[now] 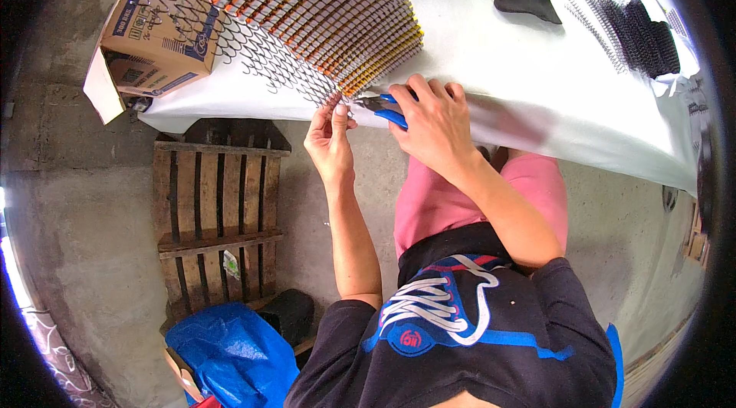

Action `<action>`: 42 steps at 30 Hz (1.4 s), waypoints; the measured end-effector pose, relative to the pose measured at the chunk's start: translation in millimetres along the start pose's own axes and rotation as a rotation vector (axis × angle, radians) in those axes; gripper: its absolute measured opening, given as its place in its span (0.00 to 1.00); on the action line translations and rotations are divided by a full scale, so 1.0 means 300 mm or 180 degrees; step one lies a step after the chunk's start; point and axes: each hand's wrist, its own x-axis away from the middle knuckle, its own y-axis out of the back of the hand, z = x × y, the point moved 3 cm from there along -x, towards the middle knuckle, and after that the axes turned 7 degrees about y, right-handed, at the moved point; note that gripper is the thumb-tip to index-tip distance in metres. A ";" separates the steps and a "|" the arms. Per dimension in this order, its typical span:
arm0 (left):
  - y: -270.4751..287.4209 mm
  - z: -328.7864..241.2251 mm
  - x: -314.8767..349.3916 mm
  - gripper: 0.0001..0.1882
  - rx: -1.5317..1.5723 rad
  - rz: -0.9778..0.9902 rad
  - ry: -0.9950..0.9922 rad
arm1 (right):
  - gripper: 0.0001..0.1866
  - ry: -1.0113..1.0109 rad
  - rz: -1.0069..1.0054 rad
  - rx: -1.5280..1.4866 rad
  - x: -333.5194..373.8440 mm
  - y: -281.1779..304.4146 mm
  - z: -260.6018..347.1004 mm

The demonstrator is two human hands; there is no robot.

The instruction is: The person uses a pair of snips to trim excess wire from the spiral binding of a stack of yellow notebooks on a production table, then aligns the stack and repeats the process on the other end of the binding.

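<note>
From my remote seat, I see the right hand (435,118) gripping blue-handled pliers (392,118) near frame centre; the left hand (331,141) pinches the wire mesh (322,1) at its lower corner, seemingly to steady it. The mesh spreads upper left, the white-covered table (479,47) probably bearing its weight.

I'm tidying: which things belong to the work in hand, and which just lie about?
Apparently in use:
wire mesh, its corner at the left hand
blue-handled pliers, in the right hand
white-covered table

Apparently lying about:
wooden pallet
blue plastic
black flat object
</note>
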 end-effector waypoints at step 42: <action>0.011 -0.038 0.002 0.15 -0.0078 0.0219 0.0028 | 0.18 -0.0066 0.0146 -0.0063 -0.068 0.002 0.003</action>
